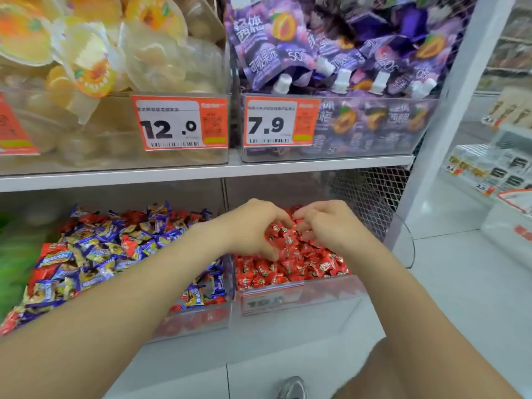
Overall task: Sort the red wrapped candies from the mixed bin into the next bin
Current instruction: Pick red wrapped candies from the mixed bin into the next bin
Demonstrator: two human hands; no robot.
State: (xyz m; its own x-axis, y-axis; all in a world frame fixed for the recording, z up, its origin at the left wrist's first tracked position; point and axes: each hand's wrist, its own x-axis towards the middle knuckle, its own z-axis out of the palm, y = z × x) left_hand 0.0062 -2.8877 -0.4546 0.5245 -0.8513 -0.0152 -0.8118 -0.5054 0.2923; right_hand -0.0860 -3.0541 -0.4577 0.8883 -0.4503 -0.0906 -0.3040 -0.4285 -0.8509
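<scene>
Shop shelf [201,171] — red candies [302,263] beneath hands [253,226] [328,226]

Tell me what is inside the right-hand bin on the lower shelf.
The bin holds red candies, piled up to its front wall. The left hand and right hand cover the pile's middle, and the candies hide the floor.

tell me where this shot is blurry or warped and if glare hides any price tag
Head view: the green goods at the left edge are smeared; the lower price tag is too blurred to read; the wide lens tilts the white post; no glare hides the 12.0 tag or 7.9 tag; left hand, right hand and red candies look sharp.
</scene>
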